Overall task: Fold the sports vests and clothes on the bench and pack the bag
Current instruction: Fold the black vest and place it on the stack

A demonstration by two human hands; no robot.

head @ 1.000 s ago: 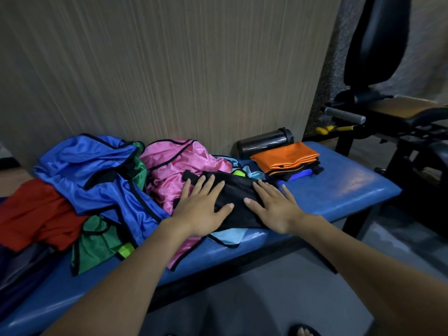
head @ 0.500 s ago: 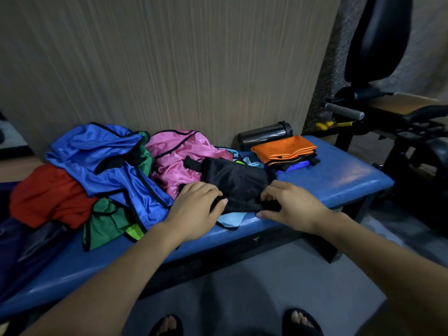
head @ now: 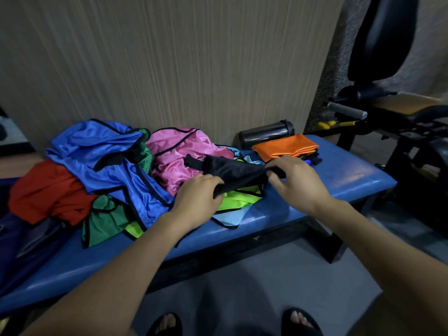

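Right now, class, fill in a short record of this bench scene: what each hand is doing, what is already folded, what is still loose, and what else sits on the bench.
left hand: left hand grips the near-left end of the black garment
right hand: right hand pinches its right end
folded: orange vest tops a neat stack at the right
loose: blue vest, pink vest, red garment, green vest, neon yellow vest
other: dark bottle lies on its side by the wall
surface: blue bench

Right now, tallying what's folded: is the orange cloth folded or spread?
Folded: the orange cloth lies as a flat, neat rectangle atop a stack.
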